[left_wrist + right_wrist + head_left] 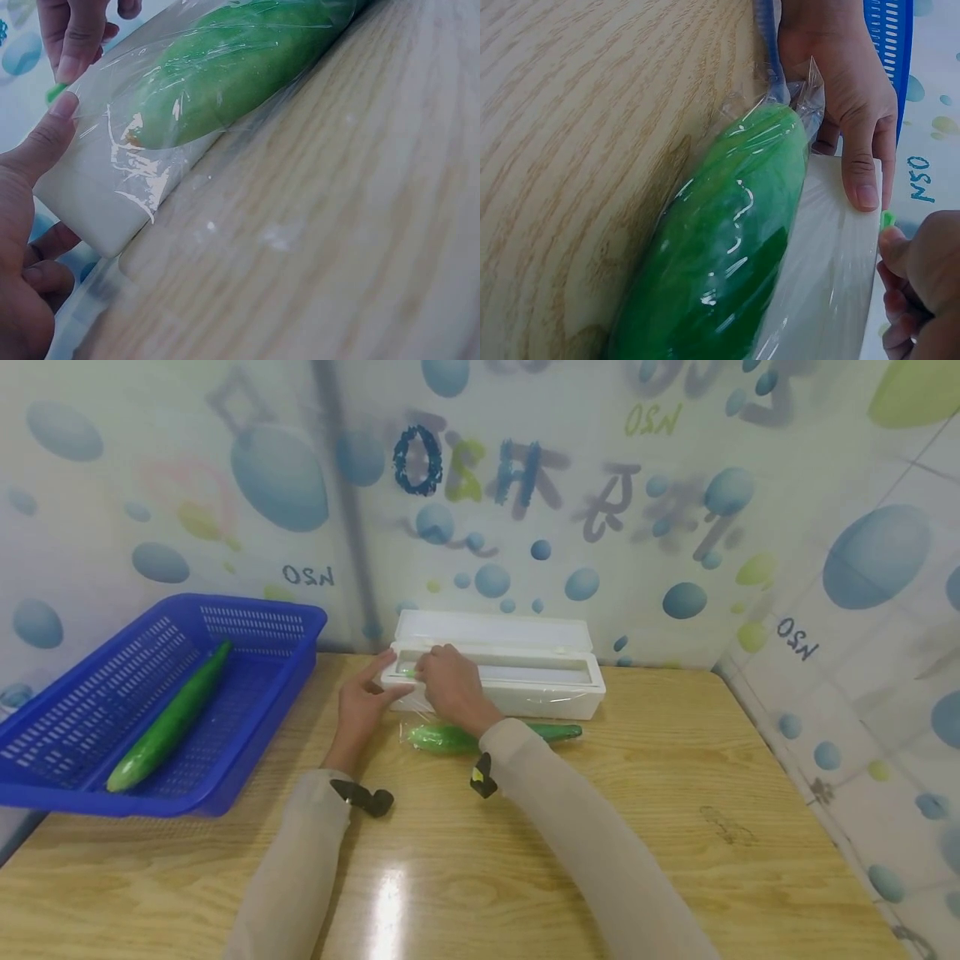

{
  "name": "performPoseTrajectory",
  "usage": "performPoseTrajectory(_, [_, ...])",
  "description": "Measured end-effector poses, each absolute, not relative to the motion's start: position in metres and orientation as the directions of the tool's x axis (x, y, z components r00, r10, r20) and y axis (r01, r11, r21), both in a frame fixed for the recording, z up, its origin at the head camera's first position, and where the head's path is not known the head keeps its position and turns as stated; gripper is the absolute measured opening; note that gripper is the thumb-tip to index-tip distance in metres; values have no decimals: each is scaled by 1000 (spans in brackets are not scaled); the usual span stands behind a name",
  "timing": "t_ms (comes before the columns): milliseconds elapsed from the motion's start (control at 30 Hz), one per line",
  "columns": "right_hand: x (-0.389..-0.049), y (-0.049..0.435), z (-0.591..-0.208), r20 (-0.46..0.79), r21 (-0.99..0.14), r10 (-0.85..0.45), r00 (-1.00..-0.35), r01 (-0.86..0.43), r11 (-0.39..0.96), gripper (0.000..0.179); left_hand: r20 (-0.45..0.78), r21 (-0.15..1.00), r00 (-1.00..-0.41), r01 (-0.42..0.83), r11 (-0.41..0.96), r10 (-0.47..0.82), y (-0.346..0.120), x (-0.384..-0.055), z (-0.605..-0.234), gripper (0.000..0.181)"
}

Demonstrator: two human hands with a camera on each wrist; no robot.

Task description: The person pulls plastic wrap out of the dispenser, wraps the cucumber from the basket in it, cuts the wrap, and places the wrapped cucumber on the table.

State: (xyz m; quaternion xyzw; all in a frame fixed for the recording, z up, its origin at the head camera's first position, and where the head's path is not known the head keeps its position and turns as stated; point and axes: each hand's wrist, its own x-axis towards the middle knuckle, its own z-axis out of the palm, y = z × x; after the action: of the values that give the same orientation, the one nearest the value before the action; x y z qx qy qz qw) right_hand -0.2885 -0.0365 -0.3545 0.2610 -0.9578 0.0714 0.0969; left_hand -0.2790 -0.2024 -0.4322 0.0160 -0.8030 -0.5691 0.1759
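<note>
A white cling film box (555,700) stands at the back of the table with its lid (495,630) raised. My left hand (358,710) grips its left end, thumb on the front top edge and fingers behind. My right hand (453,687) pinches a small green slide cutter (887,219) on the box's edge beside the left thumb. In front of the box lies a cucumber (442,739), covered in clear cling film (142,176) that stretches up over the box's front. The right forearm hides the cucumber's middle in the head view.
On the left stands a blue plastic basket (255,760) with another cucumber (176,722) in it. A patterned wall (480,552) rises close behind the box, and a second wall (862,652) borders the wooden table (675,827) on the right.
</note>
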Motion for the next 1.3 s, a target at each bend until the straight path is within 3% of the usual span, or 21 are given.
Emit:
performPoseTrajectory(767, [-285, -29, -354, 228, -49, -498, -837, -520, 853, 25, 289, 917, -930, 201, 346, -226, -203, -280, -437, 63])
performPoseTrajectory(1300, [-284, -13, -353, 226, -54, -498, -837, -521, 852, 24, 238, 936, -940, 155, 317, -243, -199, -278, -434, 64])
